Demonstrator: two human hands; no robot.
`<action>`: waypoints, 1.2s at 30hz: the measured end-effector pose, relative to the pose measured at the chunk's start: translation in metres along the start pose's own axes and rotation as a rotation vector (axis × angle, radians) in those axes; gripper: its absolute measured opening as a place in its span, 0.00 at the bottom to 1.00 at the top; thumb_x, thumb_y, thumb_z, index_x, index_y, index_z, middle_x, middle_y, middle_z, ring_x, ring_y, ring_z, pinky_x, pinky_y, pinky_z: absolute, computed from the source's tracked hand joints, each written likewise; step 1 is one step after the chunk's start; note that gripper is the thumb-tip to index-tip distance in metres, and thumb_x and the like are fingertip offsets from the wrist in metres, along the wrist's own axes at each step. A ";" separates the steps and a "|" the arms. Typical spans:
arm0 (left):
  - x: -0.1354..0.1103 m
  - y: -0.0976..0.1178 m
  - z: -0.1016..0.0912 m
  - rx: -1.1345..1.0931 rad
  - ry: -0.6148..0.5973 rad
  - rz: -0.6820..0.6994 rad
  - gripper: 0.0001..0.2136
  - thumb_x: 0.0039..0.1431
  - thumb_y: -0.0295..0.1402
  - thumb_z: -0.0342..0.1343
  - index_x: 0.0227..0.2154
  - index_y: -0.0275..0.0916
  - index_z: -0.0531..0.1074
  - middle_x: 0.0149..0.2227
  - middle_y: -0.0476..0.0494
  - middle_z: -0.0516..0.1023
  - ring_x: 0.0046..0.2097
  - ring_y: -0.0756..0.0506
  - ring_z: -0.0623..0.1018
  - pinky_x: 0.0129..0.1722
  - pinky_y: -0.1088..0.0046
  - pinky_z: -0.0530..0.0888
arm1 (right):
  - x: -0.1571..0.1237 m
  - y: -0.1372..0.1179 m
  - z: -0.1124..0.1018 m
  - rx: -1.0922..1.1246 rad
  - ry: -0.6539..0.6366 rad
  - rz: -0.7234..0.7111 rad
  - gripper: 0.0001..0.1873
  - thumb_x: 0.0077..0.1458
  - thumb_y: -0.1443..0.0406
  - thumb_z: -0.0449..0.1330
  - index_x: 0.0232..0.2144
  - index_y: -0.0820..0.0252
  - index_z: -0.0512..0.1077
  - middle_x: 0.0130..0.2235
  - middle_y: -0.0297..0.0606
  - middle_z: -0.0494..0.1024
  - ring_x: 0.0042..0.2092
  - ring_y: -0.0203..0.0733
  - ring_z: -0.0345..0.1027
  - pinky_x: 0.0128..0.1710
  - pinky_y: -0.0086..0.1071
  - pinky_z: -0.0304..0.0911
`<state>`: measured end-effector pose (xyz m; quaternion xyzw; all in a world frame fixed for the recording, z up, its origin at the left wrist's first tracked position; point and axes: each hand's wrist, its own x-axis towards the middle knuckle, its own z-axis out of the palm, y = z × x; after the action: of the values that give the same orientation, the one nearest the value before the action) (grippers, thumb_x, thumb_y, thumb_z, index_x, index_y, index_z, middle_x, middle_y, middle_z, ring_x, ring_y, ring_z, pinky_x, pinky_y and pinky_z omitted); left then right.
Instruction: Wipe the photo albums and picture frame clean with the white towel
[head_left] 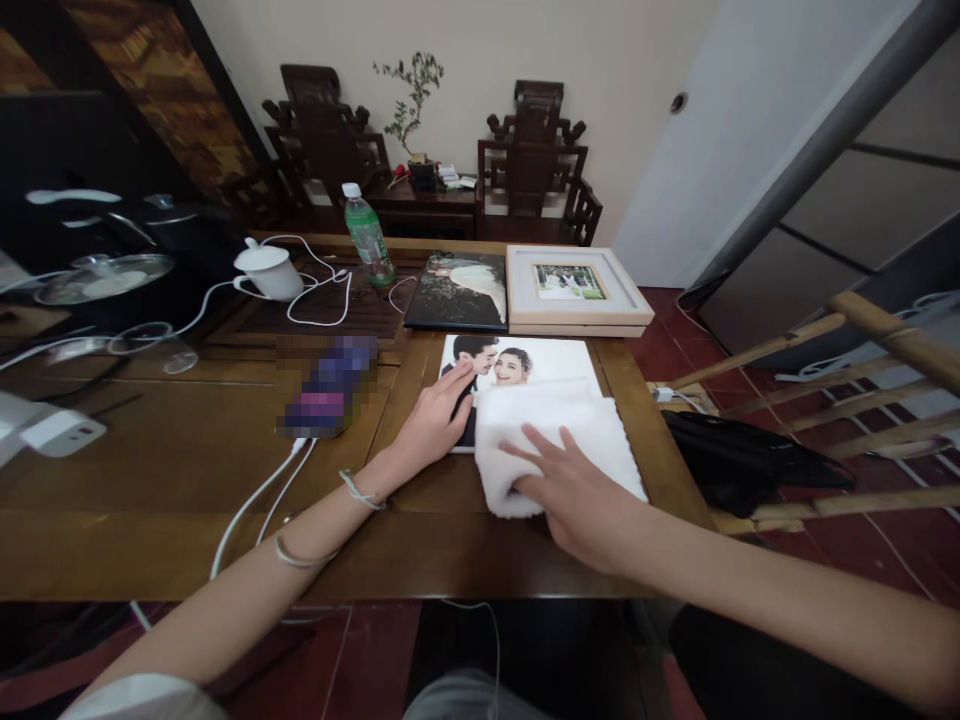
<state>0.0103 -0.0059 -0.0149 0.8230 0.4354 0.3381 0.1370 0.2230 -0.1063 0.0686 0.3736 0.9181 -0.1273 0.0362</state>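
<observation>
A white folded towel [555,435] lies on a large photo print [555,358] on the wooden table [187,450]. My right hand [577,495] rests flat on the towel's near edge, fingers stretched out. At the print's left edge, my left hand [435,420] presses down with the fingers spread. Two bracelets sit on my left wrist and forearm.
Behind the print lie a dark photo album [461,290] and a framed picture [574,290]. A green bottle [367,235], a white cup [270,270], white cables and a blurred object [326,385] occupy the table's left half. A black bag [735,460] sits on a wooden rack at right.
</observation>
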 end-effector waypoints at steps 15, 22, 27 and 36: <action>0.001 0.005 -0.004 -0.085 0.055 -0.035 0.20 0.67 0.34 0.42 0.59 0.35 0.62 0.63 0.36 0.62 0.64 0.43 0.62 0.64 0.56 0.59 | 0.086 0.063 -0.009 -0.160 0.145 0.102 0.33 0.48 0.80 0.48 0.56 0.62 0.64 0.65 0.48 0.54 0.66 0.65 0.40 0.56 0.69 0.46; 0.000 0.006 -0.013 -0.227 0.240 -0.052 0.22 0.70 0.38 0.33 0.59 0.39 0.63 0.63 0.41 0.62 0.65 0.44 0.59 0.65 0.57 0.56 | 0.102 0.028 0.004 -0.273 0.121 -0.116 0.24 0.53 0.74 0.52 0.53 0.58 0.69 0.67 0.45 0.49 0.66 0.70 0.36 0.56 0.72 0.42; 0.000 -0.001 -0.011 -0.255 0.299 -0.029 0.24 0.70 0.38 0.28 0.58 0.40 0.64 0.63 0.42 0.63 0.66 0.44 0.58 0.65 0.56 0.56 | 0.062 0.010 0.011 -0.234 0.061 -0.261 0.21 0.52 0.73 0.54 0.49 0.58 0.72 0.67 0.43 0.51 0.66 0.67 0.35 0.57 0.70 0.40; 0.001 0.007 -0.007 -0.089 0.051 -0.039 0.21 0.67 0.36 0.41 0.59 0.36 0.62 0.63 0.38 0.62 0.65 0.43 0.60 0.64 0.56 0.58 | -0.007 0.027 -0.002 0.019 -0.022 -0.164 0.28 0.41 0.81 0.51 0.44 0.59 0.74 0.65 0.41 0.57 0.67 0.57 0.37 0.60 0.64 0.44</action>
<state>0.0110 -0.0097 -0.0056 0.7987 0.4391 0.3751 0.1688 0.2470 -0.0924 0.0661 0.2962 0.9438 -0.1428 0.0323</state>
